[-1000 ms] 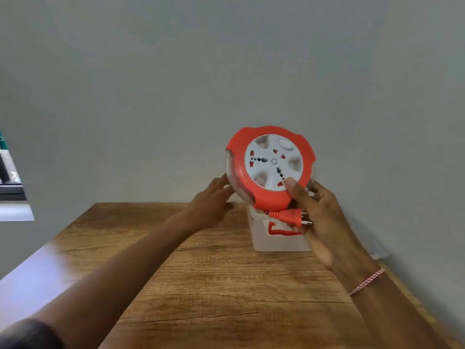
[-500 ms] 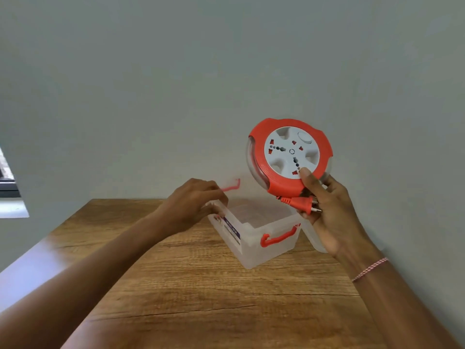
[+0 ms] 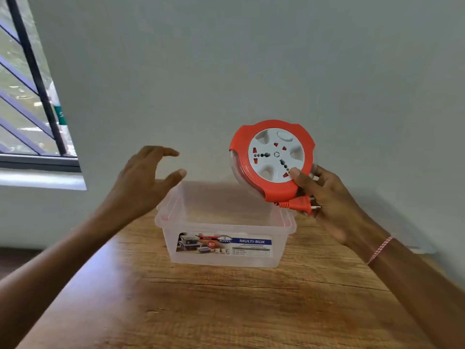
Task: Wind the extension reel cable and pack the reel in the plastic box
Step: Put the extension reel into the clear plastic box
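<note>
My right hand point(image 3: 324, 197) grips the round orange-and-white extension reel point(image 3: 273, 157) by its lower edge, held upright in the air above the right side of the box. The orange plug point(image 3: 299, 205) pokes out at the reel's bottom, pinned against my palm; the cable is wound inside. The clear plastic box point(image 3: 224, 258) stands open on the wooden table, its "MULTI-BOX" label facing me. My left hand point(image 3: 146, 180) hovers above the box's left rim, fingers spread and holding nothing.
The wooden table point(image 3: 214, 311) runs up to a grey wall. A clear lid point(image 3: 412, 244) lies at the right by the wall, partly hidden by my right arm. A barred window point(image 3: 27, 96) is at the far left.
The box has been turned so its labelled long side faces me. My left hand has let go of the box and risen, open. The reel stays in my right hand.
</note>
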`<state>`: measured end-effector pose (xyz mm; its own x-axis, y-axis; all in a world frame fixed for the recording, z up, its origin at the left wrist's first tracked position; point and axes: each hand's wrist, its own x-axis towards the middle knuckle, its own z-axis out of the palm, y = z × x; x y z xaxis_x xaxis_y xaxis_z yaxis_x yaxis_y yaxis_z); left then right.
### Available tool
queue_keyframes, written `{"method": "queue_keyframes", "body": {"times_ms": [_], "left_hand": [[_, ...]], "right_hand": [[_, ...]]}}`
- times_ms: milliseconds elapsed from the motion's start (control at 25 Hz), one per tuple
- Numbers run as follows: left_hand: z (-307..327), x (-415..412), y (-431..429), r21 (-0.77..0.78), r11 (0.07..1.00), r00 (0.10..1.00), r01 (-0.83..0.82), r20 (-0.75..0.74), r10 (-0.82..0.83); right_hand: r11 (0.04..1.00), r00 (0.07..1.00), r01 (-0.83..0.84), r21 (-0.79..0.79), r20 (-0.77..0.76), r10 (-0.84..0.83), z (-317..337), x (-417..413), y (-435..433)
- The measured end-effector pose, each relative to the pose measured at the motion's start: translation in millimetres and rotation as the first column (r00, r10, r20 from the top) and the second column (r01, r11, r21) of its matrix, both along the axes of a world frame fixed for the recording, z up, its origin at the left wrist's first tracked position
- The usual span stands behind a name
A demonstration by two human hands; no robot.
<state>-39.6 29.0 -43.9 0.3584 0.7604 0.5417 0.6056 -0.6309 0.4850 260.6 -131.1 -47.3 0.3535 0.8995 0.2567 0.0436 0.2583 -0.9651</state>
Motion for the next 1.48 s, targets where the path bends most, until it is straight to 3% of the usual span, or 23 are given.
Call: {"method": "queue_keyframes", "body": {"times_ms": [40, 120, 240, 400, 440, 520, 600, 640, 680, 960, 1120, 1320, 1480], "left_hand": [[-3, -2, 13, -0.116, 0.99, 0.99, -0.08, -0.123, 0.066], [-16, 1, 29, -0.4, 0.916, 0.987, -0.011, -0.152, -0.055], [-18, 6, 29, -0.473, 0.879, 0.991, 0.059, -0.077, -0.108], [17, 6, 20, -0.493, 0.85, 0.946, -0.188, -0.325, 0.02], [30, 7, 16, -0.482, 0.863, 0.963, -0.153, -0.271, 0.019], [67, 12, 8, -0.589, 0.801, 0.994, 0.105, 0.077, -0.073], [102, 24, -7, -0.737, 0.566, 0.918, 0.369, 0.384, -0.098], [117, 31, -13, -0.783, 0.468, 0.901, 0.411, 0.428, -0.075], [129, 37, -17, -0.81, 0.426, 0.906, 0.403, 0.421, -0.056], [137, 41, -18, -0.858, 0.42, 0.954, 0.294, 0.293, -0.068], [107, 40, -10, -0.892, 0.372, 0.964, 0.256, 0.265, -0.026], [87, 30, -5, -0.898, 0.353, 0.964, 0.262, 0.262, -0.048], [84, 26, 0, -0.903, 0.329, 0.961, 0.277, 0.262, -0.092]], "right_hand": [[0.999, 0.999, -0.03, -0.015, 0.023, 0.03, 2, 2, 5], [0.995, 0.995, -0.078, -0.065, 0.064, 0.082, 7, 5, 19], [0.979, 0.983, -0.131, -0.159, 0.106, 0.149, 15, 8, 30], [0.941, 0.976, -0.187, -0.283, 0.057, 0.212, 44, 4, 28], [0.93, 0.975, -0.2, -0.308, 0.036, 0.221, 54, 1, 27], [0.91, 0.974, -0.209, -0.357, 0.005, 0.226, 79, -5, 26], [0.89, 0.976, -0.206, -0.407, -0.027, 0.214, 100, -11, 26], [0.879, 0.977, -0.208, -0.43, -0.049, 0.207, 109, -14, 27], [0.864, 0.976, -0.216, -0.454, -0.077, 0.204, 119, -17, 28], [0.701, 0.98, -0.162, -0.695, -0.197, 0.031, 127, -32, 26], [0.686, 0.936, -0.325, -0.651, -0.324, 0.137, 109, -27, 18], [0.69, 0.946, -0.313, -0.652, -0.279, 0.165, 94, -31, 16], [0.7, 0.986, -0.165, -0.695, -0.139, 0.094, 87, -36, 16]]}}
